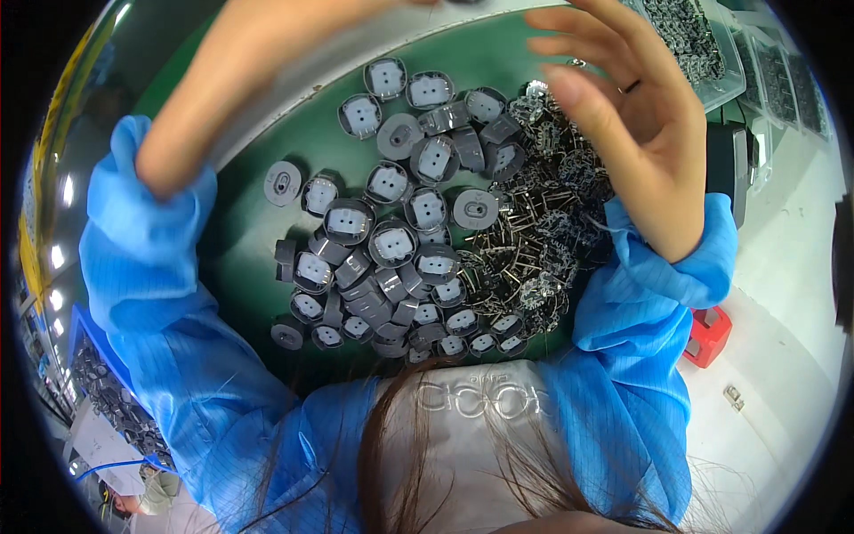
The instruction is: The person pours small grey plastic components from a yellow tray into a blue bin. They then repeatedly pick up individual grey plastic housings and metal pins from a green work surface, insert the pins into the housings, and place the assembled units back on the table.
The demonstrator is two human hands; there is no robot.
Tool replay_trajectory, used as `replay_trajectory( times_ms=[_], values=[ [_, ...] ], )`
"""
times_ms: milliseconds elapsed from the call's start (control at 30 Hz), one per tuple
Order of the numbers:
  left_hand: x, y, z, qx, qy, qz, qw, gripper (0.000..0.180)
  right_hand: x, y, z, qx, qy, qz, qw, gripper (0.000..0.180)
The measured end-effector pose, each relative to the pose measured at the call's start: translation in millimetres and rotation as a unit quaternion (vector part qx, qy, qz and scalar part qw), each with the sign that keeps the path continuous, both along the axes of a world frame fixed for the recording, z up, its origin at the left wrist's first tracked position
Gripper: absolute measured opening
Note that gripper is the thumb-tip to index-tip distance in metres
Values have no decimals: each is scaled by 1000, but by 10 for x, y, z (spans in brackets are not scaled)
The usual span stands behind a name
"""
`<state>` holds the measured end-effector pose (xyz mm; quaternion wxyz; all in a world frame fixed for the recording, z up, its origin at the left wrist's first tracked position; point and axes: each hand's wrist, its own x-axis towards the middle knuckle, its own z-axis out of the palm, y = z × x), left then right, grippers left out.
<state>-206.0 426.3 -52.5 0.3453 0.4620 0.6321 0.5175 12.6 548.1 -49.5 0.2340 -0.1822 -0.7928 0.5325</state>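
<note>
My left hand (307, 22) reaches across the top edge, blurred and partly cut off, so its fingers and anything in them are hidden. Over the upper right of the green work surface (245, 231), my right hand (645, 107) is open, its fingers apart and a dark ring on one of them. Nothing shows in its grasp. Just beneath it lies a heap of small metal parts (507, 254), some like thin strips. Left of that heap are many grey rounded plastic housings (389, 181), most showing a pale inner face with small holes, others tipped on their sides.
Clear bins of small metal parts (685, 40) stand at the upper right. Beside my right sleeve are a black box-like thing (728, 165) and a red plastic piece (707, 338). At lower left, a blue bin (89, 329) holds dark grey parts. A pale curved rim (285, 116) borders the green surface.
</note>
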Motion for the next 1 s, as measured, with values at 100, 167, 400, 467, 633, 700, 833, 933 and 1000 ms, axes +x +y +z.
replay_trajectory(
  times_ms=[100, 167, 400, 467, 633, 700, 833, 933, 1000],
  values=[
    [-503, 112, -323, 1, 28, 58, 998, 23, 100, 213, 37, 153, -106, -7, 982, 21],
    [-754, 92, -360, -108, 78, 74, 988, 24, 153, 280, 113, 220, -208, 25, 953, 17],
    [-520, 140, -330, 12, 528, 71, 846, 29, 306, 256, 58, 276, -194, 96, 937, 34],
    [-202, 61, -306, 116, 514, 6, 850, 28, 282, 268, 67, 284, -183, 119, 934, 33],
    [234, 17, -318, 113, 312, -264, 905, 31, 237, 223, 289, 256, -206, 135, 935, 25],
    [277, -66, -341, 70, 279, -250, 925, 29, 240, 217, 232, 152, -175, 147, 962, 22],
    [142, -37, -213, -9, 202, -277, 939, 24, 262, 124, 282, -49, -158, 47, 985, 18],
    [86, -42, -225, 10, 214, -269, 939, 26, 237, 169, 372, -69, -246, 60, 965, 15],
    [114, -37, -217, 9, 226, -256, 940, 27, 248, 142, 333, -71, -214, 62, 972, 13]
  ],
)
